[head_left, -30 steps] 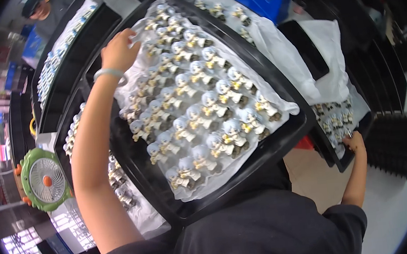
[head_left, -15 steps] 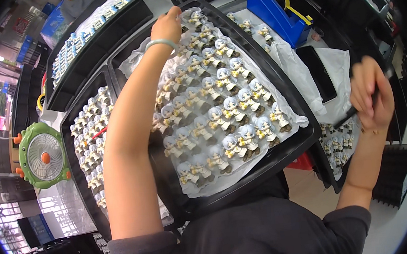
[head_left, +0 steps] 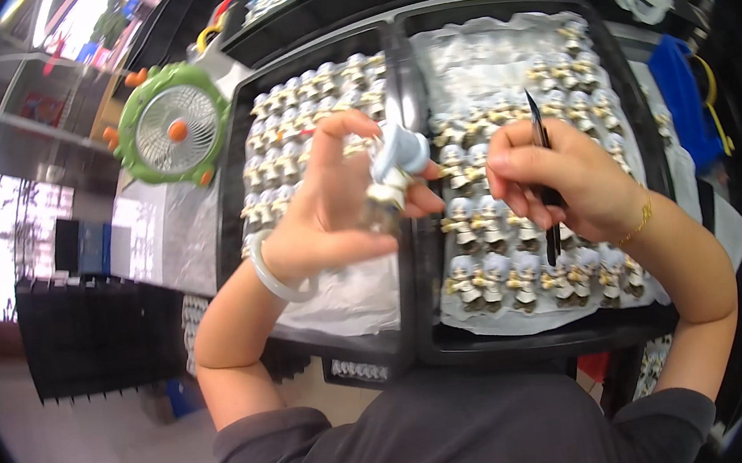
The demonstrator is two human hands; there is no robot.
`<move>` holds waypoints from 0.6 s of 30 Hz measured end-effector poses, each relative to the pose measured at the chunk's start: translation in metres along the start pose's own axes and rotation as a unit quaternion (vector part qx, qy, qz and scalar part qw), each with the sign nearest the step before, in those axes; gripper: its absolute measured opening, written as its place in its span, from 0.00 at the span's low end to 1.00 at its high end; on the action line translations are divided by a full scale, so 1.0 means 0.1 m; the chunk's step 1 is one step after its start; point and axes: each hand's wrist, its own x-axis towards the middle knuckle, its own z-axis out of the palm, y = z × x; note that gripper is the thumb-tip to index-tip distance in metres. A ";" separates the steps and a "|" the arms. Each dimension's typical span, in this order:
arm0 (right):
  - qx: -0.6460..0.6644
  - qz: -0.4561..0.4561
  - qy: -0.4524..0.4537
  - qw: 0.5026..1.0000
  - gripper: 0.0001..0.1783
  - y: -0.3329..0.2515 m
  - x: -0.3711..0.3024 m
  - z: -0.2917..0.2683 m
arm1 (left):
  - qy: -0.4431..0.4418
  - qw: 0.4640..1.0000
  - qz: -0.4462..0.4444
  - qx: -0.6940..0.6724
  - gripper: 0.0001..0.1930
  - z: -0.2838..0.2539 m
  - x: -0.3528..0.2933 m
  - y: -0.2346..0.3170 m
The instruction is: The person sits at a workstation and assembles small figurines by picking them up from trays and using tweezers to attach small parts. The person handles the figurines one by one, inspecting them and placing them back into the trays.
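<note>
My left hand [head_left: 310, 206], a pale bangle on its wrist, holds a small figurine [head_left: 397, 153] with pale blue hair and a white outfit. Its fingers curl around the figurine, whose lower part is blurred by motion. A slim black pointed tool [head_left: 552, 241] is gripped in my right hand [head_left: 570, 168], point upward; its exact kind cannot be made out. Beneath that hand lies a black tray [head_left: 525, 342] with rows of similar figurines [head_left: 523, 275] on white sheeting. Another black tray [head_left: 234, 155], left of it, bears more figurines [head_left: 282, 97] under my left hand.
A green fan [head_left: 175, 130] stands to the left of the trays. Behind them is another black tray [head_left: 367, 7] of blue-topped pieces. A blue tape dispenser [head_left: 676, 81] is at the right, near white sheeting [head_left: 728, 233].
My view has turned leftward. My left hand has come back from the right tray's far end and now holds a figurine. My right hand has moved in over the right tray with the tool.
</note>
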 end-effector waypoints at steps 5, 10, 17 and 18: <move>-0.009 0.094 -0.015 0.995 0.12 0.29 0.09 -0.02 | -0.035 0.999 0.028 0.011 0.35 0.01 -0.20 -0.11; -0.082 0.104 -0.045 0.990 0.13 0.35 0.09 0.01 | 0.041 0.878 0.139 0.457 0.33 -0.04 -0.21 -0.16; -0.094 0.131 -0.038 0.986 0.11 0.26 0.08 -0.05 | 0.127 0.678 0.140 0.710 0.31 0.00 -0.25 -0.16; -0.099 0.134 -0.035 0.985 0.11 0.25 0.08 -0.04 | 0.133 0.672 0.149 0.713 0.31 -0.01 -0.26 -0.17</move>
